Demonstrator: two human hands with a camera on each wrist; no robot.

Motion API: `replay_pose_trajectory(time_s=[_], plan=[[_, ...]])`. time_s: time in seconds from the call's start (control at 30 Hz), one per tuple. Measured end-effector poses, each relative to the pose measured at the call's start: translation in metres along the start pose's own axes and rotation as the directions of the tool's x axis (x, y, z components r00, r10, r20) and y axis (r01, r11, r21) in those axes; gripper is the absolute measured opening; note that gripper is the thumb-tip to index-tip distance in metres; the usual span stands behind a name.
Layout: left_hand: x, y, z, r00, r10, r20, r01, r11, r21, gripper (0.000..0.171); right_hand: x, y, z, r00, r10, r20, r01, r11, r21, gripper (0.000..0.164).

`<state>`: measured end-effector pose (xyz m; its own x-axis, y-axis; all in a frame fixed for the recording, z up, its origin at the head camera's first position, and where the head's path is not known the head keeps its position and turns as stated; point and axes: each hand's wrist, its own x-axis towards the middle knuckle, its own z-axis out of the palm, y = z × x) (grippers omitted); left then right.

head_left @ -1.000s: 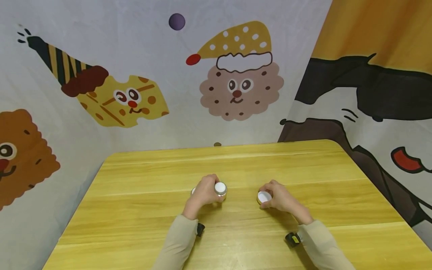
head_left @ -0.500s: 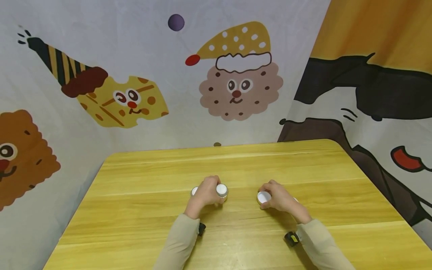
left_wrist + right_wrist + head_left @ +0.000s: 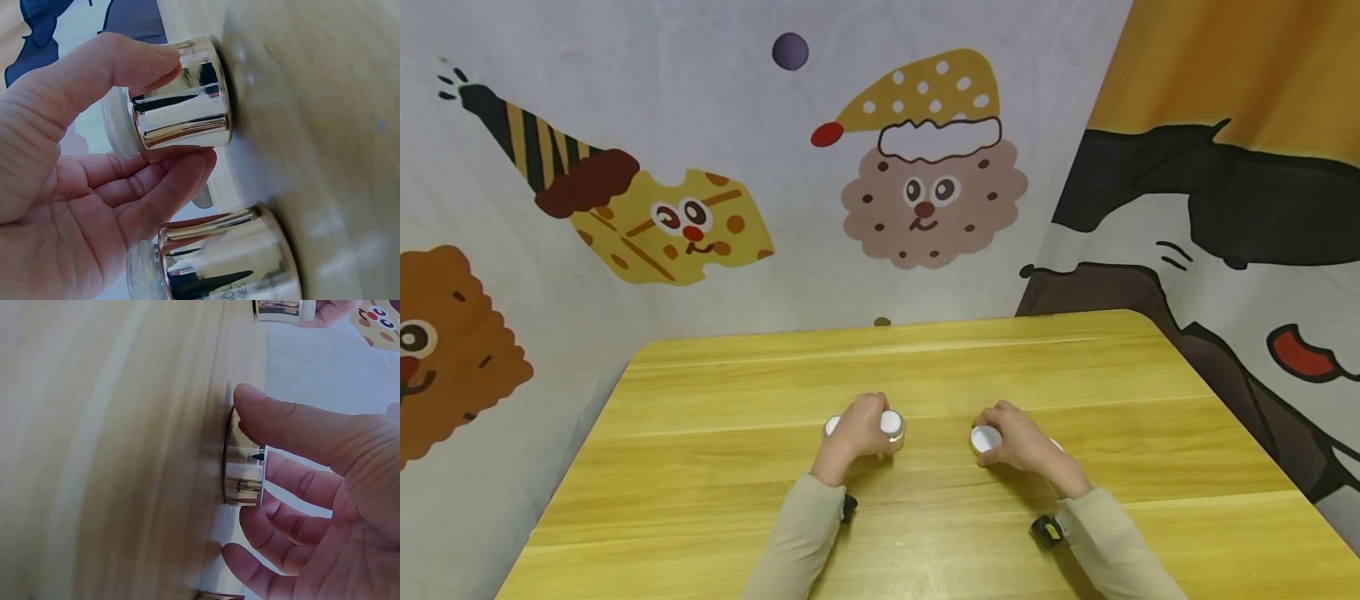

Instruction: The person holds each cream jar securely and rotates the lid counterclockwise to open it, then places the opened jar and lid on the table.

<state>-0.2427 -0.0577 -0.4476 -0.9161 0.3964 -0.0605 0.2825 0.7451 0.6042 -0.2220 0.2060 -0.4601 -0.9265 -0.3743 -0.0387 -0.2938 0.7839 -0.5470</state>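
My left hand (image 3: 853, 429) grips a shiny gold cosmetic jar (image 3: 187, 94) with a white top, upright on the table, thumb on one side and fingers on the other. A second gold jar (image 3: 231, 262) stands beside it to the left, partly behind the hand in the head view. To the right, my right hand (image 3: 1018, 437) pinches a gold lid (image 3: 245, 472) between thumb and fingers. The lid lies on the table with its white inside (image 3: 986, 439) facing up. Behind the right wrist, a white edge of another small item (image 3: 1056, 444) peeks out, mostly hidden.
A yellow wood-grain table (image 3: 760, 517) carries everything. A wall cloth (image 3: 805, 250) with cartoon figures hangs along its far side. A gold edge (image 3: 220, 595) shows at the bottom of the right wrist view.
Both hands stay almost in place, keeping hold of the jar and the lid. My right hand has shifted slightly, and a white edge behind its wrist has come into sight.
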Motion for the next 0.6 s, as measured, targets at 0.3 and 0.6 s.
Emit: replay_pose_trajectory(time_s=[0.3, 0.6], plan=[[-0.002, 0.004, 0.000, 0.999, -0.009, 0.040, 0.009, 1.000, 0.002, 0.048, -0.002, 0.001, 0.002, 1.000, -0.024, -0.018, 0.023, 0.999, -0.029, 0.045], [-0.007, 0.015, -0.018, 0.952, 0.145, -0.270, -0.156, 0.988, -0.019, 0.068, -0.001, -0.015, -0.004, 0.974, -0.175, -0.145, 0.176, 0.984, -0.006, 0.061]])
